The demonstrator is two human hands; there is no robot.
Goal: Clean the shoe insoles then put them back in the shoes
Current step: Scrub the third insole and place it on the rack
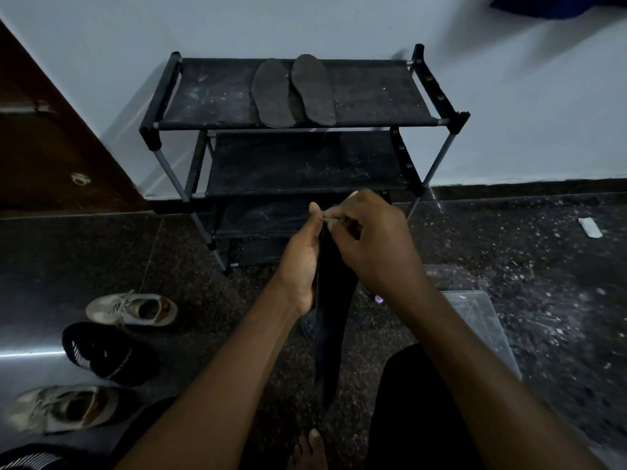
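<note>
Holding a long dark flat piece (334,300) upright in front of us, both hands work at its top end. It reads as a shoe insole seen nearly edge-on, but the dim light leaves that unsure. The left hand (302,262) grips its left edge, thumb pointing up and fingers wrapped out of sight behind it. The right hand (373,245) has its fingers curled and pinches the top end, where a small pale spot shows at the fingertips; we cannot tell what the spot is. The lower end of the piece tapers and hangs free above the dark speckled stone floor (509,252).

Two dark grey flat foam insoles (293,91) lie side by side, touching, on the top shelf of a black fabric-and-tube shoe rack (217,96) that stands against the pale wall (509,96). The shelves below them carry dust marks.

On the floor to our left we note:
- a beige lace-up sneaker (132,310), nearest the rack
- a black knit sneaker with white lettering (101,352), just beside it
- a second beige lace-up sneaker (64,407), closest to us

A clear plastic box (481,320) sits on the floor to our right, partly hidden by the right forearm. A small white scrap (590,227) lies well apart, far right. A brown wooden door (51,147) stands at the left.
</note>
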